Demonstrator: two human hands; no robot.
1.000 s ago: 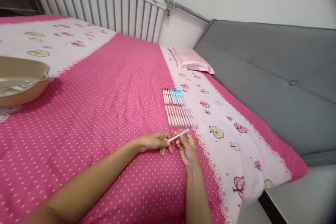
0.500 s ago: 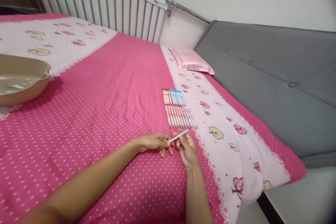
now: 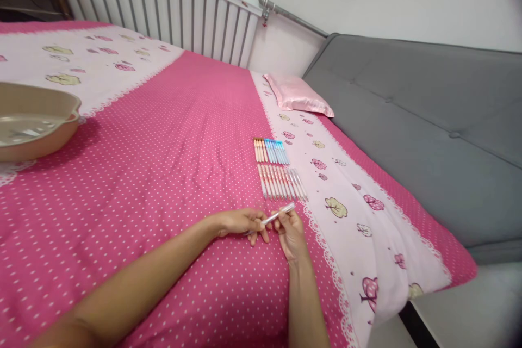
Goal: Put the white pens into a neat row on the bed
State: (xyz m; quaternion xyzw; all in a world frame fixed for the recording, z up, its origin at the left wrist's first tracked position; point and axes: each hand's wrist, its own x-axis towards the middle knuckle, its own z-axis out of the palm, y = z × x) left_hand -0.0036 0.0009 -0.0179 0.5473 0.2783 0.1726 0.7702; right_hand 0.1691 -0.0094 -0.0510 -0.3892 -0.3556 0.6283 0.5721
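A slim whitish pen (image 3: 272,218) is held slantwise between both hands, low over the pink bedspread. My left hand (image 3: 244,222) pinches its lower left end. My right hand (image 3: 291,232) closes thumb and fingers round the part nearer its upper right end. Just beyond the hands lies a row of white and red patterned pens (image 3: 276,182), with a few clear-looking pens (image 3: 298,184) at its right end. Behind that row sit several peach pens with brown tops (image 3: 260,150) and, beside them, light blue pens (image 3: 276,151).
A beige plastic basin (image 3: 44,141) rests on the bedspread (image 3: 183,136) at the left. A pink satin pillow (image 3: 299,93) lies near the grey padded headboard (image 3: 411,114). Along the wall stands a white radiator (image 3: 179,11) with a pipe (image 3: 296,16) beside it.
The hands stay in nearly the same place, both still on the pen. Its upper right end sits very slightly lower and further right. The pens on the bed lie as before.
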